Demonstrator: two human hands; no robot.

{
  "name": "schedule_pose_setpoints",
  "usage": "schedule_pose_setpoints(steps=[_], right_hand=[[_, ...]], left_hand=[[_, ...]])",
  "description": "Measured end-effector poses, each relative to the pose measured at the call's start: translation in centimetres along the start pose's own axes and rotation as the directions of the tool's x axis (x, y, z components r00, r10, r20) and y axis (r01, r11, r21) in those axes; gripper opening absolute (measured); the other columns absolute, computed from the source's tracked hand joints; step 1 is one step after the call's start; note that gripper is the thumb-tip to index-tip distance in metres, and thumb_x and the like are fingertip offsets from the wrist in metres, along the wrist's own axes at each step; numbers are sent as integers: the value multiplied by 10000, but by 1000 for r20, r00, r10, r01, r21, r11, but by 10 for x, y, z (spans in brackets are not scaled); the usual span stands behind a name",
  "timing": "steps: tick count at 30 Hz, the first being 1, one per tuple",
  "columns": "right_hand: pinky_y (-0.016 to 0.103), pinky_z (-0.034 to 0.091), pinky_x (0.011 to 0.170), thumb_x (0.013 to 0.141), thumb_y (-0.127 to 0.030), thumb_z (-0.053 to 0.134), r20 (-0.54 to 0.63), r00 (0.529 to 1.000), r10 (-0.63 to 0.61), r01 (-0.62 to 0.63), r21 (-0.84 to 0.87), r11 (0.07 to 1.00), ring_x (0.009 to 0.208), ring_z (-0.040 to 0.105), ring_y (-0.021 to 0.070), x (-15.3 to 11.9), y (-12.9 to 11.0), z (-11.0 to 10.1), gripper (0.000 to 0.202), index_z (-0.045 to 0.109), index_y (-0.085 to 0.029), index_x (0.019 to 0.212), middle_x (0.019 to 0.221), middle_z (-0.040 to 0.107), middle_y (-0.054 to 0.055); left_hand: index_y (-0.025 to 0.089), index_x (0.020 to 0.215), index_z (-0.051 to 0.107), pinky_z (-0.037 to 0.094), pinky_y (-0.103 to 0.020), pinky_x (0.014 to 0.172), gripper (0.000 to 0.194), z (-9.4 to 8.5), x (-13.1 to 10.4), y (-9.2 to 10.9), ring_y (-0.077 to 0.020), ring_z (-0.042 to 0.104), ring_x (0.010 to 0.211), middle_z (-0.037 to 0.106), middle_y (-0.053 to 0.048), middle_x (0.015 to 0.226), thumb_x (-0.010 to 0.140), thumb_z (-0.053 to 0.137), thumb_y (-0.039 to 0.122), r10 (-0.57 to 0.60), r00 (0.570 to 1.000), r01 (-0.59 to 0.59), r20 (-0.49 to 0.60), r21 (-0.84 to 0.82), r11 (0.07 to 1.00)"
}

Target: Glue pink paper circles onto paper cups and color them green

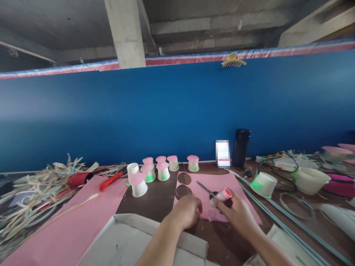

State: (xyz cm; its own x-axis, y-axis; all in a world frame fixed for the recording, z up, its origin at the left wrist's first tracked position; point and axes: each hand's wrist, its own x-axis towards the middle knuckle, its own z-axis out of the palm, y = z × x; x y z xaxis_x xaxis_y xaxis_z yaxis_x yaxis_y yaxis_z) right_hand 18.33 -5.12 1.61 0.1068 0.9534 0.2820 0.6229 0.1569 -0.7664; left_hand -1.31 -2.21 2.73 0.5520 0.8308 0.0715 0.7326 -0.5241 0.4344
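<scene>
My right hand point(237, 211) is wrapped round a small tube with a pink-red end point(225, 194), tilted over a pink sheet point(222, 180). Left of it, my left hand point(189, 211) hangs over the sheet's lower left edge with curled fingers; whatever may be between them is hidden. Scissors point(204, 188) lie on the sheet, their handles partly behind the tube. Two round holes are cut in the sheet's left side. Beyond my hands stand several upturned paper cups point(163, 174) topped with pink paper discs. One cup point(139, 188) has another cup on its disc.
A white cardboard box point(130, 240) sits at the front. At left are a larger pink sheet point(88, 207), a red cutter point(111, 181) and pale strips point(50, 181). A black cylinder point(241, 148), a tilted cup point(263, 184), cords and a white bowl point(311, 181) are at right.
</scene>
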Motion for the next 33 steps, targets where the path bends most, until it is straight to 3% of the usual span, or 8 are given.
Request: schedule_pose_setpoints(steps=[8, 17, 25, 33], right_hand=[[251, 429, 612, 774, -427, 546, 75, 997, 31, -33, 27, 999, 673, 613, 179, -3, -6, 8, 198, 543, -229, 771, 710, 666, -13], [262, 420, 598, 758, -427, 562, 88, 995, 50, -49, -11, 999, 686, 624, 196, -3, -3, 21, 225, 591, -230, 863, 752, 690, 8], [264, 429, 610, 758, -439, 559, 118, 991, 60, -62, 10, 998, 677, 625, 195, -5, -6, 21, 213, 575, -235, 817, 730, 689, 0], [264, 440, 627, 760, -449, 564, 68, 997, 23, -26, 31, 999, 687, 633, 197, -4, -9, 10, 225, 596, -227, 769, 723, 690, 7]], left_hand=[[230, 822, 713, 454, -269, 757, 258, -6, -3, 1, -207, 633, 858, 703, -58, 903, 648, 571, 103, -8, 999, 8, 36, -13, 1000], [231, 875, 733, 471, -260, 734, 279, -6, -2, -2, -194, 653, 808, 726, -57, 875, 695, 550, 123, -65, 987, 78, 148, -84, 993], [216, 900, 732, 474, -256, 720, 323, -7, 1, -7, -201, 665, 823, 730, -69, 879, 677, 529, 98, -19, 988, 21, 154, -10, 1000], [213, 925, 734, 473, -269, 748, 333, -6, 1, -3, -212, 658, 856, 726, -81, 899, 694, 514, 119, 4, 996, -11, 93, 75, 997]])
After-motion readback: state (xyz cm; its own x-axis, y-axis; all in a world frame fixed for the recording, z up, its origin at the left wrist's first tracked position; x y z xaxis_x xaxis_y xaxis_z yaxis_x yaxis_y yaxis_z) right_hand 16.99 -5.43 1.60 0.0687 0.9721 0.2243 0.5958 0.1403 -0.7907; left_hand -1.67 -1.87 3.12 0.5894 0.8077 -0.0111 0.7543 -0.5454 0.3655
